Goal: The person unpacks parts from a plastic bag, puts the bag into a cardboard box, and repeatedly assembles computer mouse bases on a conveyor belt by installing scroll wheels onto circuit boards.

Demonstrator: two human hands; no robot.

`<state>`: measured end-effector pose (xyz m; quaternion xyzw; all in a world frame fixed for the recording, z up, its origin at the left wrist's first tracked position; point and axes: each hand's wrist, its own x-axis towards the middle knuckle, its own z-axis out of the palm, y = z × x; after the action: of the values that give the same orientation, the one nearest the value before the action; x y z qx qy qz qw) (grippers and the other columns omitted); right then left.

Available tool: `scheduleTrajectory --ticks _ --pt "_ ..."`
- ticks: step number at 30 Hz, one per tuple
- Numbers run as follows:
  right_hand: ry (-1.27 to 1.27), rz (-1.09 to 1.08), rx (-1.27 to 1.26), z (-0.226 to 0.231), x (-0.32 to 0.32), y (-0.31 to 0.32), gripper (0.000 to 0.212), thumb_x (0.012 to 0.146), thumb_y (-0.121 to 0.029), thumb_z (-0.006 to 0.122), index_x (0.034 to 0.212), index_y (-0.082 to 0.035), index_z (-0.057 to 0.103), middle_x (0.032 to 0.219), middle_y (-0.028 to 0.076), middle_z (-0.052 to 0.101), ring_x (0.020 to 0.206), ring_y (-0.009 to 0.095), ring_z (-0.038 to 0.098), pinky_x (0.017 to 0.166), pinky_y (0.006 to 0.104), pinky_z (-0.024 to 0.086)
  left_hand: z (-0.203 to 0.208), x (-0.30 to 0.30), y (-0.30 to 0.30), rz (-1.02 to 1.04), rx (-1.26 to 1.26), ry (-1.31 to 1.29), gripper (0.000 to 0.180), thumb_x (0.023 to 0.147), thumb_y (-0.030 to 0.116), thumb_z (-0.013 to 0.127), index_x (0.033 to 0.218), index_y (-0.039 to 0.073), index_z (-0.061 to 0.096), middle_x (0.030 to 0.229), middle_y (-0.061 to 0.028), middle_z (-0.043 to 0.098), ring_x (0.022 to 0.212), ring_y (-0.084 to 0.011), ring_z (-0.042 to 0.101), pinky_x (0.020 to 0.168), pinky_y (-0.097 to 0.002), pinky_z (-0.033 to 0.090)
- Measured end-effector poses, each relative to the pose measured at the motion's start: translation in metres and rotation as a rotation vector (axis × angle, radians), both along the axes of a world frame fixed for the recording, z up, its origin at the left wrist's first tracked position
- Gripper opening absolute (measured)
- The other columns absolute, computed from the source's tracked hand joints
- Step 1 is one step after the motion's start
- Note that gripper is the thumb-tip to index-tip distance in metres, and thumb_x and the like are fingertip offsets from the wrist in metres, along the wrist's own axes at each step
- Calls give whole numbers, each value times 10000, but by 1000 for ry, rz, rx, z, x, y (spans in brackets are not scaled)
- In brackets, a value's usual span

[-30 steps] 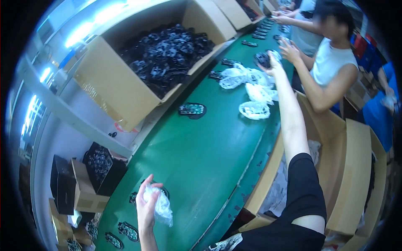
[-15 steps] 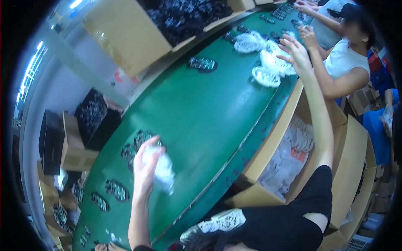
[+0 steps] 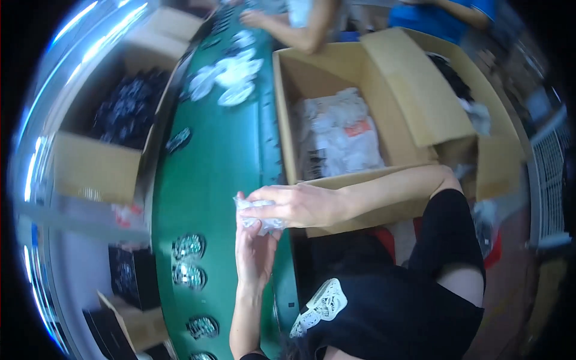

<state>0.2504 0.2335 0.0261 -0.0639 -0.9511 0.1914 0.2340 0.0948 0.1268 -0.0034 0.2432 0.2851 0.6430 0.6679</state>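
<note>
Left hand (image 3: 255, 259) and right hand (image 3: 306, 205) grasp a clear bag (image 3: 271, 224) between them above the green belt's (image 3: 210, 165) right side. Boards (image 3: 189, 246) lie near left; an open carton (image 3: 390, 135) stands right.

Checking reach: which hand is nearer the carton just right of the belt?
Right. The right hand is beside the carton; the left hand is farther left, over the belt.

Light tubes (image 3: 114, 33): lit, upper left.
Metal beam (image 3: 84, 219): pale grey, crosses left side.
Black boxes (image 3: 105, 333): two, lower left; small cardboard carton (image 3: 147, 327) just beside.
White-topped person (image 3: 300, 12): top edge, near centre.
Blue-shirted person (image 3: 444, 18): top edge, further right, bare arm showing.
White wire rack (image 3: 549, 174): far right.
Red object (image 3: 495, 252): lower right, partly hidden, kind unclear.
</note>
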Motion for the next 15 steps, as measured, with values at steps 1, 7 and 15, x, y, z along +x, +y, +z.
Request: scheduleTrajectory --ticks 1,7,15 --pt "4 -49 22 6 18 0 580 893 -84 678 1451 -108 520 1344 173 543 1130 320 633 850 386 585 2 7 1 -113 26 -15 757 982 264 576 1609 142 170 1538 -114 379 1410 -290 409 1136 -503 384" --pt "103 -835 -913 74 177 -63 345 931 -159 707 1247 -25 671 1158 146 699 897 186 710 615 273 587 15 45 10 -376 254 661 706 990 205 580 1598 104 235 1490 -182 454 1380 -294 454 1066 -435 450" --pt "996 -1214 -1565 -92 412 -144 288 897 -258 771 1124 -122 656 907 15 686 694 100 656 495 240 510 76 160 63 -269 815 1198 471 842 -1 706 1302 47 615 1318 -151 593 1273 -277 558 1039 -387 481"
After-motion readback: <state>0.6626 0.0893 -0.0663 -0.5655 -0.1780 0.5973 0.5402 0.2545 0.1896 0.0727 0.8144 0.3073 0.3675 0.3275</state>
